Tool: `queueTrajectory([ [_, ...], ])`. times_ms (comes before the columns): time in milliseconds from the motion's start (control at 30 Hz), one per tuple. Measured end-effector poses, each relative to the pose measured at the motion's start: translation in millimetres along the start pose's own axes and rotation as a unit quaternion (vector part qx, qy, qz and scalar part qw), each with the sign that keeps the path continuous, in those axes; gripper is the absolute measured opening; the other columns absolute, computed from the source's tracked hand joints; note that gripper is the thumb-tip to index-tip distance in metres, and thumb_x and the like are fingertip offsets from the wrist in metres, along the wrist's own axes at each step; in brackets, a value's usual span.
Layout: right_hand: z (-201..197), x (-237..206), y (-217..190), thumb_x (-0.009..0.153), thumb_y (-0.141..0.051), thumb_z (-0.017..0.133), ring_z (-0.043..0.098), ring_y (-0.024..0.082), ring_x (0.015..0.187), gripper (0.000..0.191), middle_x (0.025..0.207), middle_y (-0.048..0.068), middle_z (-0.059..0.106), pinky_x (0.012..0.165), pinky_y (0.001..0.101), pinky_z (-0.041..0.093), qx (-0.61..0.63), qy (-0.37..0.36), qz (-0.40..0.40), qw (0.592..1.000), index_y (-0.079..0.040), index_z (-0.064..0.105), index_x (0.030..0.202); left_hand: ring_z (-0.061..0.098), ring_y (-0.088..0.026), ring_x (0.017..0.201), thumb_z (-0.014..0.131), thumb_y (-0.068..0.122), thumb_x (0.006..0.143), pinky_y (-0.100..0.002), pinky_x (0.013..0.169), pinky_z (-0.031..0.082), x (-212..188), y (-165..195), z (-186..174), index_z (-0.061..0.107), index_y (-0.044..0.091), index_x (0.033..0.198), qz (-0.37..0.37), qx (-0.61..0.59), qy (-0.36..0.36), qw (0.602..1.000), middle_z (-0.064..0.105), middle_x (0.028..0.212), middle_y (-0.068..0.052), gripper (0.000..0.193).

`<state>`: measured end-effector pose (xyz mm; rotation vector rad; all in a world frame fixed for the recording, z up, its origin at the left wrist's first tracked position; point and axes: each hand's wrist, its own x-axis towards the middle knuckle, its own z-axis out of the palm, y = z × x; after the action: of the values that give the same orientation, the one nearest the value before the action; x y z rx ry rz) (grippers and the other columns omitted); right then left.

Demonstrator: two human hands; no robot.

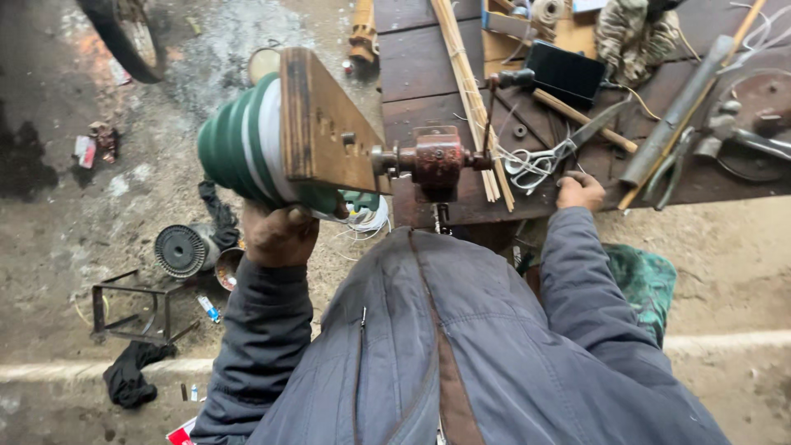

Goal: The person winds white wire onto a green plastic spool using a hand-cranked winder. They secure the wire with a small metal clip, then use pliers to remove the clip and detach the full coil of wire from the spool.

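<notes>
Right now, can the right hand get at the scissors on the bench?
Probably yes. The right hand rests at the edge of the bench, and the scissors lie just beyond it with nothing between. The left hand is occupied under the green stepped former.

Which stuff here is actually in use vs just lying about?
In use:
left hand gripping the green stepped former
wooden plate
red winder
right hand on the bench edge

Lying about:
scissors
pliers
bamboo strips
floor motor part
</notes>
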<state>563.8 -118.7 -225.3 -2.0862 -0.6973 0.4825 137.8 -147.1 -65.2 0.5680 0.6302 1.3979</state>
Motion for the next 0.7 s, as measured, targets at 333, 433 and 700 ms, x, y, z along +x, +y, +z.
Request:
queueTrajectory([
  [333,1.1,17.4,0.1,0.083,0.002,0.067,0.055,0.021,0.043,0.015,0.074,0.009,0.068,0.038,0.036,0.045,0.297,0.031,0.222,0.928,-0.006,0.073,0.094,0.073,-0.036,0.101,0.087,0.01,0.083,-0.049,0.084,0.063,1.0,2.1,0.6,0.047,0.002,0.149,0.003,0.001,-0.026,1.0,0.069,0.123,-0.017,0.077],
  [433,0.3,27.1,5.0,0.081,0.006,0.066,0.06,0.02,0.054,0.022,0.076,0.006,0.067,0.044,0.032,0.045,0.349,0.026,0.28,0.894,-0.002,0.076,0.1,0.071,-0.03,0.111,0.089,0.007,0.088,-0.04,0.089,0.06,-2.6,2.4,-5.8,0.048,0.0,0.147,0.018,0.028,0.012,0.999,0.067,0.128,-0.014,0.072],
  [700,-20.8,23.6,22.9,0.089,-0.004,0.057,0.064,0.022,0.076,0.018,0.085,0.007,0.067,0.073,0.0399,0.058,0.453,-0.072,0.333,0.824,-0.005,0.07,0.101,0.074,-0.033,0.094,0.089,0.012,0.089,-0.042,0.079,0.063,-5.7,-0.9,-0.7,0.05,0.001,0.144,0.026,0.021,-0.032,0.999,0.069,0.118,-0.018,0.068],
])
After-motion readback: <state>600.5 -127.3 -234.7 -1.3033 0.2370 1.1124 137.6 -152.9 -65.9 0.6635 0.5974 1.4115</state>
